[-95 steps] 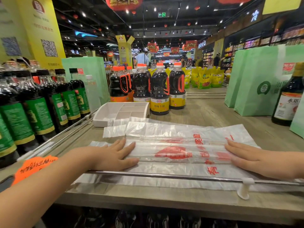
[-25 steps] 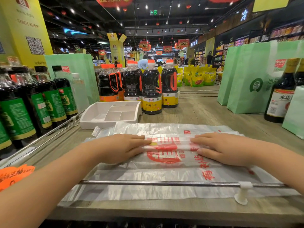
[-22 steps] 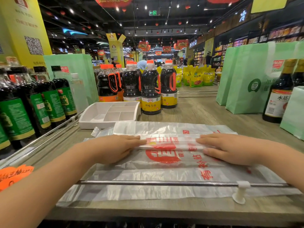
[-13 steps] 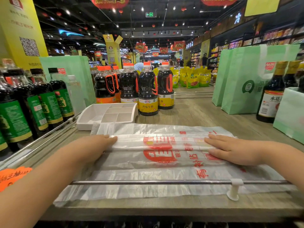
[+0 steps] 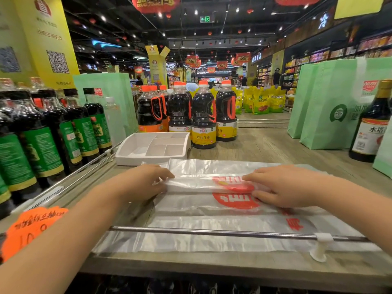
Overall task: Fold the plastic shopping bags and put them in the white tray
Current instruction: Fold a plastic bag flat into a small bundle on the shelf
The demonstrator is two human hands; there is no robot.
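A clear plastic shopping bag (image 5: 209, 184) with red print lies folded into a narrow strip across a flat stack of the same bags (image 5: 212, 224) on the wooden counter. My left hand (image 5: 146, 183) holds the strip's left end, fingers on top and thumb at its near edge. My right hand (image 5: 282, 187) lies flat on the strip near its middle, fingers stretched left over the red logo, pressing it down. The white tray (image 5: 135, 148), divided into compartments with nothing in them, stands just behind the bags at the left.
Dark sauce bottles with green labels (image 5: 53, 132) line the left side behind a metal rail. Larger bottles (image 5: 203, 119) stand behind the tray. Green tote bags (image 5: 331, 107) and another bottle (image 5: 371, 128) stand at the right. A metal rail (image 5: 212, 232) crosses the bags at the counter's near edge.
The bag has gone from a wide fold to a narrow strip. In the last half second both hands slid inward along it, and the left hand took hold of its end.
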